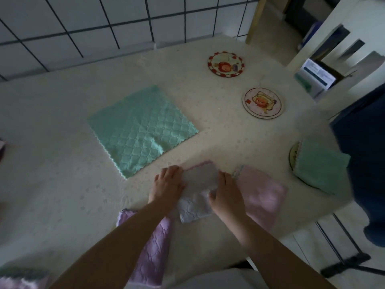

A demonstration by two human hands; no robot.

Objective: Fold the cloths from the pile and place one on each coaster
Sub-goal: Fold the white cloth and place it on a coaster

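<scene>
A small grey-white cloth (200,180) lies partly folded near the table's front edge. My left hand (167,183) rests on its left side and my right hand (226,190) holds its right side, fingers curled over the fabric. A pink cloth (262,192) lies just right of it, and a purple cloth (152,247) hangs over the front edge under my left forearm. A green cloth (141,130) lies spread flat in the middle. Two round coasters (226,64) (263,102) sit bare at the back right. A third coaster (292,155) carries a folded green cloth (320,167).
The table (62,163) has a pale patterned cover. A tiled wall runs behind it. A white chair (341,49) and a person in dark blue (366,142) stand at the right edge. More cloth shows at the bottom left corner (20,278).
</scene>
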